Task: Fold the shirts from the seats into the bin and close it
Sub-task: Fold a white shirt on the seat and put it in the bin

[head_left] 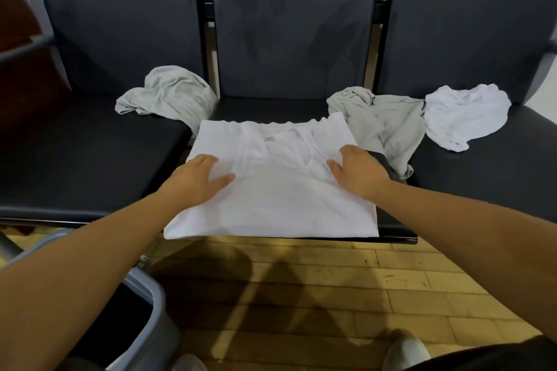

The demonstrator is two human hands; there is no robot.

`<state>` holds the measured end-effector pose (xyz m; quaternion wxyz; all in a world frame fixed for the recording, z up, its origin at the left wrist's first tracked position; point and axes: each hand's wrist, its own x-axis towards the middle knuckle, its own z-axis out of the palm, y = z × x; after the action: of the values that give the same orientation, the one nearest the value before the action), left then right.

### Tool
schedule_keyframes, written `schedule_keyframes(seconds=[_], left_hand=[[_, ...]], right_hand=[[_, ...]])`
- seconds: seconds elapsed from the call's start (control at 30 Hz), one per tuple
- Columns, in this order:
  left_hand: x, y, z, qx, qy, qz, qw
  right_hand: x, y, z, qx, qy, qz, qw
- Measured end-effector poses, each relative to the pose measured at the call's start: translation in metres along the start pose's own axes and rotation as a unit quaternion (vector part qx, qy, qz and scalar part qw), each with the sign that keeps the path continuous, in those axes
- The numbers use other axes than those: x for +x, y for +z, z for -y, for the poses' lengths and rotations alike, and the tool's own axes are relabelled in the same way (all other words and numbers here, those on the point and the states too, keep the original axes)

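The white shirt [271,190] lies flat on the middle seat [271,108], spread as a rough rectangle with its collar at the far end. A V-shaped neckline and a small pinkish label show near the collar. Its near hem reaches the seat's front edge, and the left corner hangs slightly over it.

Both hands rest palm-down on the shirt. The left hand [199,178] is on the shirt's left side with its fingers spread and straight and the thumb pointing inward. The right hand [358,173] presses the right side just beside the neckline with its thumb out. Its fingers point away and lie on the cloth, pinching nothing.

A crumpled grey shirt [168,96] sits at the far left, bunched on the left seat [75,153] and leaning over the gap to the middle one, just beside the white shirt's far left corner. A second grey shirt [388,120] sprawls across the gap to the right seat [482,175], touching the white shirt's right edge and running under the right wrist. Beyond it a rumpled white shirt [464,114] lies on the right seat, touching the grey one.

Dark padded backrests [292,33] rise behind all three seats. At the near left, partly behind the left forearm, is the grey-blue bin [150,301], its dark inside showing. Wooden floor [331,295] runs beneath, and the toe of a light shoe [405,349] shows at the near edge.
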<state>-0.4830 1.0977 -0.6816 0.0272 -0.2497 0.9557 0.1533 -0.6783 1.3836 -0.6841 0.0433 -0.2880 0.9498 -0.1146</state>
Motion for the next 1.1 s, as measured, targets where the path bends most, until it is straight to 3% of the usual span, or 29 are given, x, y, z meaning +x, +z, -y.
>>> schedule_keyframes(seconds=[0.3,0.47,0.7,0.9,1.0,1.1], left_hand=[[0.087,0.011,-0.025,0.029,0.005,0.009,1.000],[0.105,0.030,-0.001,0.069,-0.026,-0.023,0.997],[0.135,0.001,-0.002,-0.015,-0.015,-0.057,0.998],[0.182,-0.018,-0.015,-0.009,0.018,-0.037,0.999],[0.200,-0.023,-0.013,0.057,-0.007,0.012,0.998],[0.209,-0.024,0.000,0.101,-0.002,-0.027,0.995]], right_hand=[[0.100,0.026,0.018,0.013,-0.051,0.031,0.998],[0.113,0.044,-0.013,-0.016,-0.035,-0.025,0.999],[0.138,0.015,0.000,0.047,-0.031,-0.103,0.993],[0.177,-0.003,0.015,-0.001,-0.051,0.055,0.997],[0.194,-0.006,0.008,-0.077,-0.048,0.065,0.994],[0.205,-0.010,0.002,-0.108,-0.024,0.058,0.992]])
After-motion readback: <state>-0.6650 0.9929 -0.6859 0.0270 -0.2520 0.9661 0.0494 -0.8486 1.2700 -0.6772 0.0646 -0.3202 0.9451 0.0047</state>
